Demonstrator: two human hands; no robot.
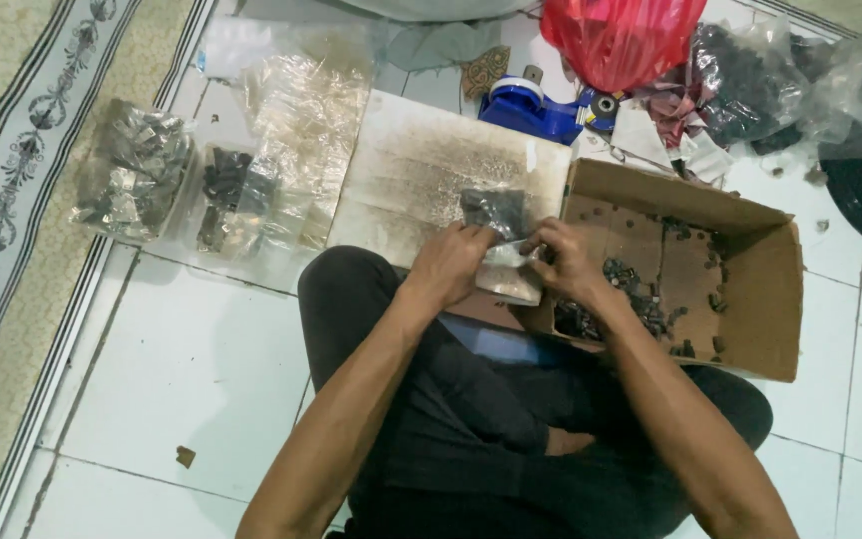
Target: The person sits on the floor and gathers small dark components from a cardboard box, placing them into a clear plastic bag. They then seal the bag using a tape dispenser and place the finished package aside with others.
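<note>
Small clear plastic bag [504, 262] with dark little parts in it, pinched between both hands above the lap. Left hand [454, 262] clamped on the bag's left edge, right hand [568, 258] clamped on its right edge, fingers closed on the plastic. Just right of the right grip: open cardboard box [750, 289] with loose dark parts on its bottom. Just beyond both grips: worn whitish board [421, 170] on the tiled floor [192, 359]. Well left: filled plastic bags [137, 170]. Far beyond: blue tape dispenser [531, 105], red bag [616, 35].
</note>
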